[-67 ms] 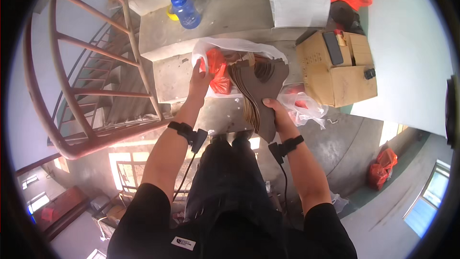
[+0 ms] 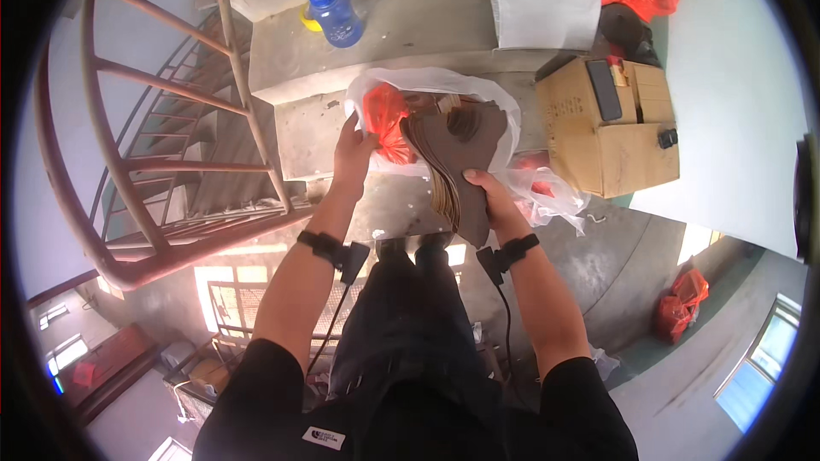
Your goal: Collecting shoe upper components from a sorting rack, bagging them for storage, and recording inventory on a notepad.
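Note:
A white plastic bag [image 2: 511, 119] lies spread open on a concrete step in front of me. Its left edge is pinched in my left hand [image 2: 352, 154], beside a knotted red plastic bag [image 2: 389, 115] inside it. My right hand [image 2: 497, 201] grips a thick stack of dark brown curved cut pieces [image 2: 465, 158] by its lower right side, thumb on top. The pieces have a rounded notch at the far end and are fanned along their left edge. This stack is tilted over the near part of the white bag. More brown pieces show partly inside, behind the stack.
A cardboard box [image 2: 589, 137] with a phone [image 2: 605, 90] on top stands to the right. Beside the stack's right lies another clear plastic bag [image 2: 551, 196]. A blue bottle [image 2: 336, 17] and a grey-white packet [image 2: 542, 0] are on the steps above. Railings [image 2: 175, 166] run along the left.
The brown stack and my right hand have shifted slightly left relative to the white bag, whose right rim now shows more. My left hand keeps its hold on the bag's edge.

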Demonstrator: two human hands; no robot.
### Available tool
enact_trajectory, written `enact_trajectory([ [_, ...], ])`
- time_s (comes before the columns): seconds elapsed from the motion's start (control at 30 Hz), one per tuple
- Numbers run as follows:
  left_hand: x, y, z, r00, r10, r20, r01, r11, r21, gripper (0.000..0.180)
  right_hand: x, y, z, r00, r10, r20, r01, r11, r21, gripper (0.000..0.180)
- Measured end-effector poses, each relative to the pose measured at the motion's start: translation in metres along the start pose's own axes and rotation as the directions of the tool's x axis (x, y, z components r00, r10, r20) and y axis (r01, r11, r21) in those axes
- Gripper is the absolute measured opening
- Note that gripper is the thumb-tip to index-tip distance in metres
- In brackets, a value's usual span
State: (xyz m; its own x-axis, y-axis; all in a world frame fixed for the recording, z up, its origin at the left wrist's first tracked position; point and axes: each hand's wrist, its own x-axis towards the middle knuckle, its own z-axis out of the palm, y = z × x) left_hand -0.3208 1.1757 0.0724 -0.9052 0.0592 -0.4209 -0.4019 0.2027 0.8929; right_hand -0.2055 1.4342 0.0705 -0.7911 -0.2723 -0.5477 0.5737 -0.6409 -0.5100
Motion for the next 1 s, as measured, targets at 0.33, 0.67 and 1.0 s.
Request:
enact_trajectory([
  [0.33, -0.04, 0.013, -0.041, 0.958, 0.204, 0.202, -0.121, 0.926, -0.358, 0.092, 0.113, -0.018, 0.05, 0.881, 0.471, 0.051, -0.466, 0.88, -0.094, 0.046],
  [0.67, -0.01, 0.027, -0.048, 0.983, 0.134, 0.124, 0.002, 0.668, -0.744, 0.089, 0.262, 0.063, 0.014, 0.991, -0.114, 0.07, 0.122, 0.987, -0.11, 0.086],
  [1.0, -0.013, 0.053, -0.044, 0.971, 0.187, 0.147, -0.017, 0.67, -0.742, 0.092, 0.297, 0.091, -0.012, 0.994, 0.072, -0.087, -0.064, 0.994, 0.093, 0.086],
])
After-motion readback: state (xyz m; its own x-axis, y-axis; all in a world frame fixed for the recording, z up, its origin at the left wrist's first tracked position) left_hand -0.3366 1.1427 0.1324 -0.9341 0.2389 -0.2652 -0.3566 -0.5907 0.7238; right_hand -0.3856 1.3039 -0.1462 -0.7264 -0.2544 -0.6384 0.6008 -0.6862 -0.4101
